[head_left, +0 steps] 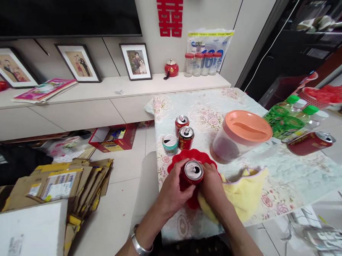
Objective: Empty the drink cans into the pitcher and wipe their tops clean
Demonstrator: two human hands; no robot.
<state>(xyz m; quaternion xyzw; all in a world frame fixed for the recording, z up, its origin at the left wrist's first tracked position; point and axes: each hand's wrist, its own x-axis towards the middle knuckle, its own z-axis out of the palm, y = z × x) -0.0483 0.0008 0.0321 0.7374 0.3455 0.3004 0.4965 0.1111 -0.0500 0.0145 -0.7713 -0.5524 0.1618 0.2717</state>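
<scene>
An opened dark red can [193, 170] stands upright over a red scalloped dish [186, 154]. My left hand [172, 191] is wrapped round the can's left side. On the can's right, my right hand [211, 183] has its fingers curled against the can, their tips hidden; what they hold cannot be made out. A yellow cloth [243, 195] lies under and beside my right hand. Behind the dish stand a teal can [170, 144] and two red cans [186, 138], [181, 122], all upright.
A clear tub with an orange lid [247, 127] stands right of the cans. Farther right, a large red can [311, 143] lies on its side near green bottles [288, 118]. The flowered tablecloth [210, 110] reaches a white cabinet. Flattened cardboard [90, 185] lies on the left floor.
</scene>
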